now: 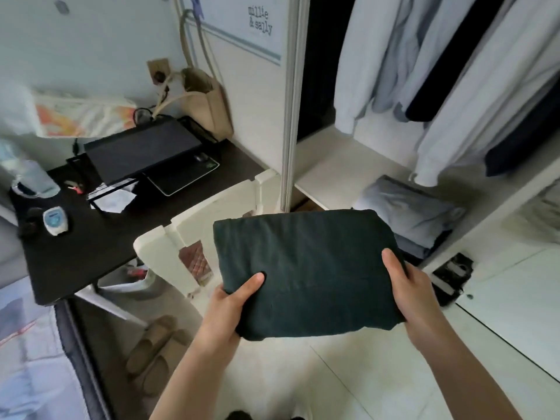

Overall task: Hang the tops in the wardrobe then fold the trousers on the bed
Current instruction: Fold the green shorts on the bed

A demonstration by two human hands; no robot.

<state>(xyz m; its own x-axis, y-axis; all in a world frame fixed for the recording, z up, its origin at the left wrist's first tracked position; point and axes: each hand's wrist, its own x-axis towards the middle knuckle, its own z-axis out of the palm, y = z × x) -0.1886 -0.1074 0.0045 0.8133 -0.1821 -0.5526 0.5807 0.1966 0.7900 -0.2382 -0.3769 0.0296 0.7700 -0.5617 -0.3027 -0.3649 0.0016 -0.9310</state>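
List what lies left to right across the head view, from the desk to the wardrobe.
Clear plastic water bottle → black monitor → beige tote bag → folded dark green garment held in both hands → folded grey clothes → hanging white shirts.

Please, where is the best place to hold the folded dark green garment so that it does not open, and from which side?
Probably as held now: the folded dark green garment is a flat, thick rectangle, so grip its two short ends near the edge closest to the body. The left hand and right hand come from the sides, thumbs on top, fingers presumably beneath, supporting the layers.
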